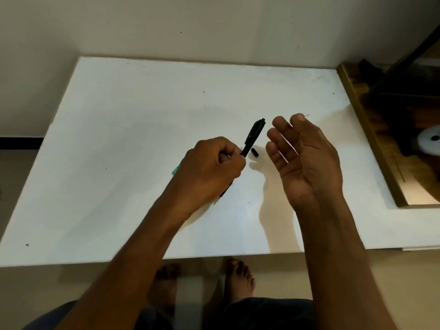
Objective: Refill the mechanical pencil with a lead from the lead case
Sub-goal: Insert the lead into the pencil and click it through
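The left hand (pixel 212 167) clamps the black plastic mechanical pencil (pixel 253 136) above the white worktop (pixel 119 139); the right hand (pixel 307 158) pinches a thin grey lead (pixel 307 115). Align lead with the opening before feeding

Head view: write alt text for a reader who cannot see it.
Over a white table, the left hand grips a black mechanical pencil while the right hand pinches a thin lead. A small black cap lies between them.
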